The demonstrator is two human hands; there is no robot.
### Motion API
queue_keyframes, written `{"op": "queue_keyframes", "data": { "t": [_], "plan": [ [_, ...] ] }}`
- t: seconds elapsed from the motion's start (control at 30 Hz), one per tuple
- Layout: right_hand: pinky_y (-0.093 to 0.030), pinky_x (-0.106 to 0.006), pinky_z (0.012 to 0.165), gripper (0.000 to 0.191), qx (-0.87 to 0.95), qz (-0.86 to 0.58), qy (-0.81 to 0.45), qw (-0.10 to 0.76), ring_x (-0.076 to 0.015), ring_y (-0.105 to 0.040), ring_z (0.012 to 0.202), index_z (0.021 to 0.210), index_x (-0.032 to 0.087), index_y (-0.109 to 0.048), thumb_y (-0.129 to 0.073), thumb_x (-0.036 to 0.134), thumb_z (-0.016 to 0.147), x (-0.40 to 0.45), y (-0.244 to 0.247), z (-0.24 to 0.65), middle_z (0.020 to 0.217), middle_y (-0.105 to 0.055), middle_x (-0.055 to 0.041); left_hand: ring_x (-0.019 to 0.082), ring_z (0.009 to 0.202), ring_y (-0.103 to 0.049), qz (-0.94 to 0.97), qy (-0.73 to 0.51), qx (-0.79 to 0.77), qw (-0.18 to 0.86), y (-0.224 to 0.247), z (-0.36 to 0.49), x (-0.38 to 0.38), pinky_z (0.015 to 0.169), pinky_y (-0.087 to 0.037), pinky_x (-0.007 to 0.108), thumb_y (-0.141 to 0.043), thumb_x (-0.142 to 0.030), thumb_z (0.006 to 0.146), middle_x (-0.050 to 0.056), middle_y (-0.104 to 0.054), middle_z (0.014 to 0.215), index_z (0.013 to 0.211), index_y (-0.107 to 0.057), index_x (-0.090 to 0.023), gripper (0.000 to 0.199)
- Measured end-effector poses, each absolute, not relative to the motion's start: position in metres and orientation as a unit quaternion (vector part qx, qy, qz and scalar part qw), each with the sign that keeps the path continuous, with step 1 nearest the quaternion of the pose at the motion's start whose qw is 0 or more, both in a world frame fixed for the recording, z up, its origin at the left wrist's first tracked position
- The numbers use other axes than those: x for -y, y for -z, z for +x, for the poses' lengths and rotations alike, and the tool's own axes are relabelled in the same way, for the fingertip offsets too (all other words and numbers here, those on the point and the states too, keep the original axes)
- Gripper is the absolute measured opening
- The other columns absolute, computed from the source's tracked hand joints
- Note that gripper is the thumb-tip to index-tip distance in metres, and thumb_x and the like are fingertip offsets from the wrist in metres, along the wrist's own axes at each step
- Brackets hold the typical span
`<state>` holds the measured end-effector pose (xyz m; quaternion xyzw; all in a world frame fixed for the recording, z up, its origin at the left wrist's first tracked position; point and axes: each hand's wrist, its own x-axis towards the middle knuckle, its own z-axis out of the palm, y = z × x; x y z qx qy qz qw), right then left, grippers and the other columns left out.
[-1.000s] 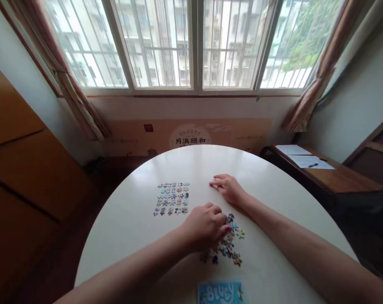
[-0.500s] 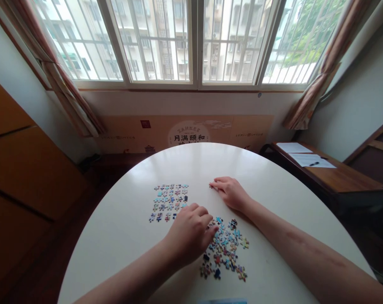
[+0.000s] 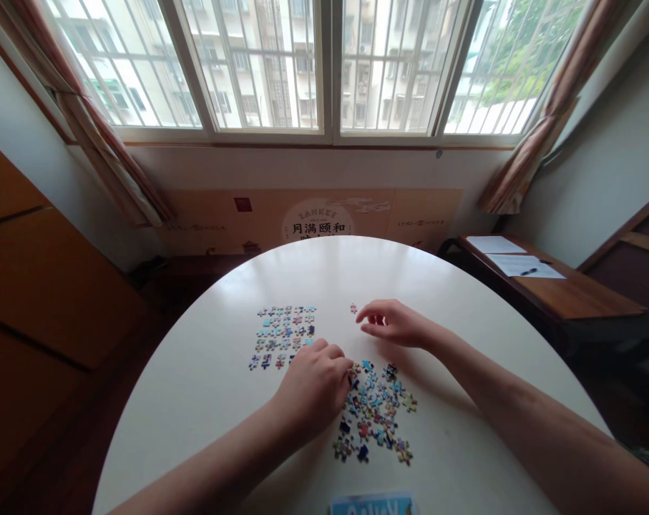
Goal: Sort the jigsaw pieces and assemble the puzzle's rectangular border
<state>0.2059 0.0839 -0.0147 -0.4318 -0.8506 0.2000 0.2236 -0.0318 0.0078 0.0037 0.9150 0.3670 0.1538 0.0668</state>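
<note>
Several puzzle pieces [image 3: 286, 332] lie in rows on the left part of the white round table [image 3: 195, 422]. A loose pile of puzzle pieces [image 3: 375, 404] is spread right of my left hand [image 3: 318, 383]. That hand is closed at the pile's left edge, over the lower right of the rows; what its fingertips hold, if anything, is hidden. One single piece [image 3: 353, 308] lies apart, just left of my right hand [image 3: 396, 323]. My right hand is raised a little over the table, fingers curved and apart, with nothing in them.
At the near table edge lies a blue box or card [image 3: 375, 504], partly cut off. A wooden side table [image 3: 587, 290] with papers [image 3: 522, 265] and a pen stands at the right. Beyond the table are a printed cardboard panel [image 3: 372, 214] and windows.
My right hand has let go of the single piece and lifted slightly away from it. The fingers of my left hand have drawn together. The view has tilted a little, showing more of the blue item.
</note>
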Motion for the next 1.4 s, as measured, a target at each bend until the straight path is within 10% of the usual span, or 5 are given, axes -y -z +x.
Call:
{"op": "queue_keyframes", "data": {
  "t": [0.2,0.67,1.0,1.17,1.4],
  "plan": [
    [-0.044,-0.021,0.059,0.019,0.872,-0.302,-0.375,0.091,-0.0102,-0.056,0.063,0.097,0.021,-0.080,-0.080,0.029,0.080,-0.075,-0.009,0.207,0.069,-0.060,0.0026,0.024,0.086,-0.059,0.912,-0.106,-0.390,0.065,-0.007,-0.031,-0.008,0.079,-0.049,0.040,-0.058,-0.013,0.087,0.005,-0.073,0.092,0.083,-0.076,-0.021,0.019],
    [-0.048,-0.023,0.064,0.022,0.905,-0.349,-0.204,0.133,-0.0126,-0.065,0.067,0.085,0.033,-0.082,-0.073,0.015,0.077,-0.071,-0.008,0.206,0.074,-0.073,0.0046,0.025,0.089,-0.057,0.903,-0.102,-0.415,0.048,-0.008,-0.031,-0.008,0.081,-0.048,0.042,-0.058,-0.014,0.086,0.007,-0.069,0.093,0.083,-0.072,-0.021,0.016],
    [-0.050,-0.044,0.092,0.025,0.836,-0.494,-0.025,0.237,-0.0272,-0.064,0.102,0.109,0.025,-0.078,-0.059,0.023,0.093,-0.092,0.026,0.210,0.106,-0.074,-0.0083,0.028,0.094,-0.055,0.901,-0.080,-0.422,0.062,-0.004,-0.029,-0.006,0.085,-0.048,0.046,-0.054,-0.012,0.084,0.010,-0.066,0.098,0.093,-0.070,-0.018,0.020],
    [-0.036,-0.058,0.112,0.030,0.842,-0.478,0.004,0.248,-0.0343,-0.043,0.139,0.122,0.032,-0.073,-0.056,0.030,0.098,-0.097,0.042,0.204,0.148,-0.053,-0.0095,0.027,0.093,-0.055,0.902,-0.087,-0.419,0.062,-0.005,-0.027,-0.001,0.084,-0.049,0.044,-0.054,-0.011,0.083,0.010,-0.065,0.095,0.100,-0.071,-0.018,0.025],
    [-0.029,-0.067,0.113,0.031,0.845,-0.487,-0.021,0.219,-0.0391,-0.029,0.148,0.124,0.035,-0.072,-0.052,0.037,0.101,-0.098,0.047,0.204,0.159,-0.039,-0.0073,0.027,0.092,-0.055,0.902,-0.081,-0.418,0.063,-0.007,-0.027,-0.001,0.083,-0.049,0.044,-0.054,-0.011,0.082,0.010,-0.065,0.095,0.096,-0.072,-0.018,0.023]
  ]
}}
